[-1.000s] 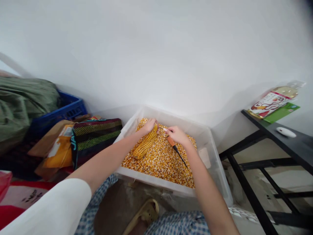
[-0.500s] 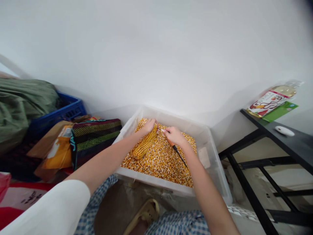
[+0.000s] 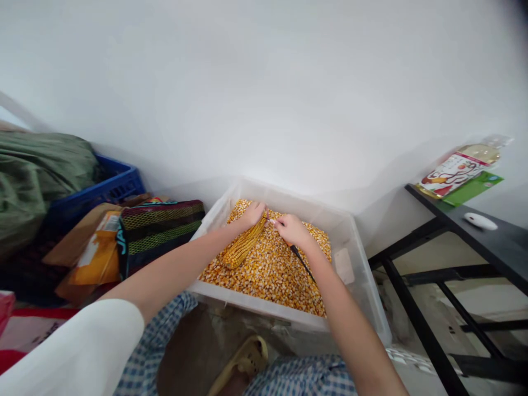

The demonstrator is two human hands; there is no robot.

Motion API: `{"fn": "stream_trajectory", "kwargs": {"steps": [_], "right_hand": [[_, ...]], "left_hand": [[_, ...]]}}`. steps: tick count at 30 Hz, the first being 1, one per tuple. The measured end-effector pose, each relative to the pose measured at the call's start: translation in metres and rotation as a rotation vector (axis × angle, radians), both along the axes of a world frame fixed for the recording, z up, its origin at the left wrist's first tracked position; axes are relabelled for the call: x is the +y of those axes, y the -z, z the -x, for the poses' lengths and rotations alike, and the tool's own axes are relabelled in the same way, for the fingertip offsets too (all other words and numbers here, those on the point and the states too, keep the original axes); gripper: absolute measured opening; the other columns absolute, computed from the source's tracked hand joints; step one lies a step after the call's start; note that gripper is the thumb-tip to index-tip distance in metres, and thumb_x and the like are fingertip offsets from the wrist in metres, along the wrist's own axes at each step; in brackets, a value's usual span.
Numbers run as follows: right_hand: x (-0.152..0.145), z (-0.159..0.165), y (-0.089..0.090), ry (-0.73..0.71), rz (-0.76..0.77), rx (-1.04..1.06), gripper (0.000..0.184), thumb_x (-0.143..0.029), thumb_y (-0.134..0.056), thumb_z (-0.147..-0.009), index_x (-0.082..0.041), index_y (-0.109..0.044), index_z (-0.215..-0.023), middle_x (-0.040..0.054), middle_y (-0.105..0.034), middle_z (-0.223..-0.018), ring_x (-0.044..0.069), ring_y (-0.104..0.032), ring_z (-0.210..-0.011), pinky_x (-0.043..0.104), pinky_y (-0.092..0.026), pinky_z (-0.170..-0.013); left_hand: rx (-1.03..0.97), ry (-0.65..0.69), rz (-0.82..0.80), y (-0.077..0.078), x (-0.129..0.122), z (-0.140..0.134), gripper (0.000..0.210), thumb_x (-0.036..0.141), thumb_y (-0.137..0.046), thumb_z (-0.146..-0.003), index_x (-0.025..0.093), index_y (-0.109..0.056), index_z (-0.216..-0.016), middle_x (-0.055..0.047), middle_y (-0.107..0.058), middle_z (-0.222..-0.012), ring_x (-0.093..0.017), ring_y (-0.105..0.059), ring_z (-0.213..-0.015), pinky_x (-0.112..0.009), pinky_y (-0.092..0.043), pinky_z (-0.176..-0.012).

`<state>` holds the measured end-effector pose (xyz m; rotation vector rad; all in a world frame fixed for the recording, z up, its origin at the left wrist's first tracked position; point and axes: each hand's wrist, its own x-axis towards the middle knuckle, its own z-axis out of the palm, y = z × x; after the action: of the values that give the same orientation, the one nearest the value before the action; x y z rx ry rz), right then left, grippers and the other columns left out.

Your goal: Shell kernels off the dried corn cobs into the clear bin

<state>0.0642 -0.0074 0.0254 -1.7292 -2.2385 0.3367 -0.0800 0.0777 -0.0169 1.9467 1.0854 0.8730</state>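
Note:
My left hand (image 3: 254, 212) is closed round the far end of a yellow corn cob (image 3: 243, 246), which lies slanted on a bed of loose corn kernels (image 3: 280, 275). My right hand (image 3: 291, 228) grips a corded pen-shaped tool, which looks like a soldering iron (image 3: 292, 245). A bit of its orange handle shows under the palm, and a black cord trails from it toward my forearm. Its thin tip points left at the cob's far end, near my left fingers; whether it touches cannot be made out. The kernels fill much of a translucent plastic bin (image 3: 358, 247).
On the left stand a blue crate (image 3: 119, 175) with a green cloth (image 3: 45, 165) and a dark mesh bag (image 3: 165, 228). A black-framed table (image 3: 507, 236) at right carries a bottle (image 3: 457, 168) and a white oval object (image 3: 480, 221). A white wall rises behind the bin.
My left hand and forearm have shifted very slightly. Both hands keep their holds, and the tool's tip stays by the cob's far end.

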Motion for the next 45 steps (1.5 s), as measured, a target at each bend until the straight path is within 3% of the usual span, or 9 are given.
{"fn": "stream_trajectory", "kwargs": {"steps": [9, 19, 24, 29, 33, 37, 41, 45], "right_hand": [[-0.002, -0.015, -0.01, -0.078, 0.149, 0.045, 0.039, -0.036, -0.041, -0.083, -0.014, -0.055, -0.054, -0.0041, -0.039, -0.044, 0.008, -0.032, -0.046, 0.022, -0.021, -0.048], [-0.002, -0.033, -0.014, -0.142, 0.303, 0.101, 0.036, -0.04, -0.045, -0.079, -0.013, -0.062, -0.062, -0.0035, -0.045, -0.044, 0.009, -0.037, -0.048, 0.022, -0.027, -0.051], [-0.002, -0.031, -0.012, -0.196, 0.38, 0.044, 0.033, -0.037, -0.048, -0.078, -0.012, -0.062, -0.061, -0.0027, -0.049, -0.047, 0.008, -0.037, -0.046, 0.022, -0.026, -0.049], [-0.003, -0.023, -0.011, -0.189, 0.368, 0.002, 0.036, -0.039, -0.046, -0.08, -0.012, -0.063, -0.064, -0.0021, -0.049, -0.047, 0.008, -0.038, -0.045, 0.022, -0.025, -0.048], [-0.002, -0.023, -0.014, -0.11, 0.246, 0.068, 0.036, -0.039, -0.043, -0.083, -0.012, -0.064, -0.071, -0.0012, -0.054, -0.055, 0.009, -0.042, -0.051, 0.021, -0.027, -0.052], [-0.001, -0.022, -0.015, -0.055, 0.146, 0.098, 0.036, -0.037, -0.041, -0.084, -0.012, -0.065, -0.074, 0.0002, -0.058, -0.061, 0.01, -0.044, -0.056, 0.021, -0.028, -0.054], [-0.002, -0.014, -0.012, -0.054, 0.111, 0.043, 0.037, -0.036, -0.04, -0.085, -0.013, -0.063, -0.069, 0.0015, -0.058, -0.06, 0.01, -0.044, -0.055, 0.022, -0.026, -0.054], [-0.004, -0.006, -0.01, -0.053, 0.118, -0.036, 0.04, -0.037, -0.039, -0.086, -0.013, -0.061, -0.062, 0.0028, -0.056, -0.055, 0.011, -0.042, -0.052, 0.023, -0.025, -0.053]], "left_hand": [[0.099, 0.082, -0.11, 0.002, -0.011, -0.004, 0.043, 0.027, -0.023, -0.085, 0.018, -0.058, -0.061, -0.006, -0.06, -0.065, -0.018, -0.054, -0.07, -0.028, -0.039, -0.072], [0.285, 0.185, -0.282, 0.006, -0.021, -0.009, 0.041, 0.026, -0.027, -0.087, 0.017, -0.06, -0.064, -0.009, -0.06, -0.068, -0.019, -0.052, -0.068, -0.029, -0.037, -0.068], [0.394, 0.321, -0.349, 0.006, -0.031, -0.012, 0.037, 0.032, -0.035, -0.083, 0.019, -0.055, -0.056, -0.007, -0.056, -0.058, -0.019, -0.051, -0.061, -0.03, -0.036, -0.066], [0.185, 0.181, -0.172, -0.003, -0.019, -0.005, 0.042, 0.025, -0.025, -0.084, 0.018, -0.055, -0.056, -0.007, -0.06, -0.064, -0.017, -0.054, -0.068, -0.027, -0.039, -0.072], [-0.039, 0.114, -0.009, -0.01, -0.007, 0.0, 0.045, 0.021, -0.02, -0.081, 0.016, -0.056, -0.055, -0.005, -0.06, -0.06, -0.016, -0.055, -0.068, -0.027, -0.042, -0.076], [-0.203, 0.094, 0.162, -0.003, -0.002, 0.0, 0.049, 0.025, -0.017, -0.081, 0.014, -0.06, -0.06, -0.004, -0.057, -0.05, -0.017, -0.055, -0.058, -0.03, -0.044, -0.069], [-0.215, 0.086, 0.133, 0.008, 0.0, -0.001, 0.047, 0.027, -0.02, -0.078, 0.013, -0.062, -0.06, -0.004, -0.057, -0.05, -0.017, -0.056, -0.062, -0.029, -0.044, -0.072], [-0.164, 0.068, 0.102, 0.008, -0.002, -0.003, 0.049, 0.027, -0.019, -0.078, 0.014, -0.06, -0.056, -0.005, -0.058, -0.053, -0.017, -0.055, -0.065, -0.03, -0.043, -0.076]]}}
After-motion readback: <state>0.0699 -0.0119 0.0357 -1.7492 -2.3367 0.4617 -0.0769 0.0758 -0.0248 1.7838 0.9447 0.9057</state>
